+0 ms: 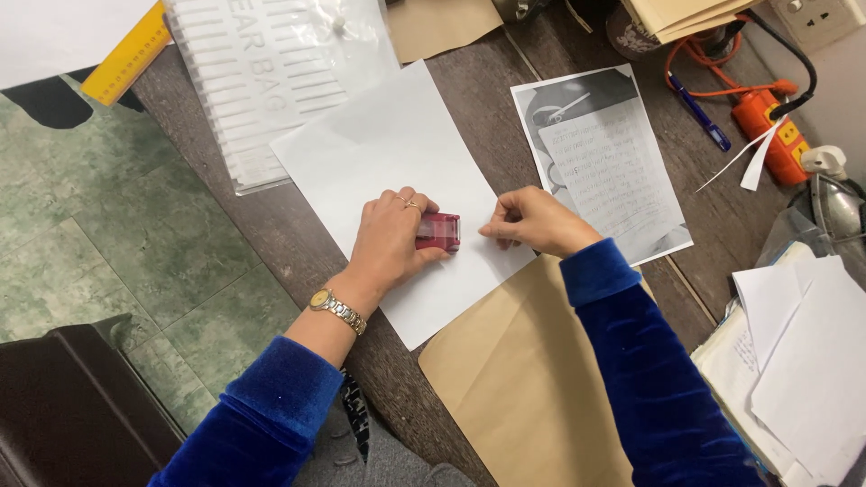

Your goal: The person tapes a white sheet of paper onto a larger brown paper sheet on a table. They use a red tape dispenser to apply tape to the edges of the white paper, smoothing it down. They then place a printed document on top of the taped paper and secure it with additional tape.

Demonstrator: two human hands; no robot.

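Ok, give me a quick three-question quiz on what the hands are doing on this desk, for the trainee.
1. True or false: the left hand holds the small red plastic stamp-like block down on the white paper sheet.
2. What lies under the sheet's near corner? A) brown paper envelope B) yellow ruler
3. Fill in: the right hand is pinched at the sheet's ____ edge.

Key: 1 true; 2 A; 3 right.
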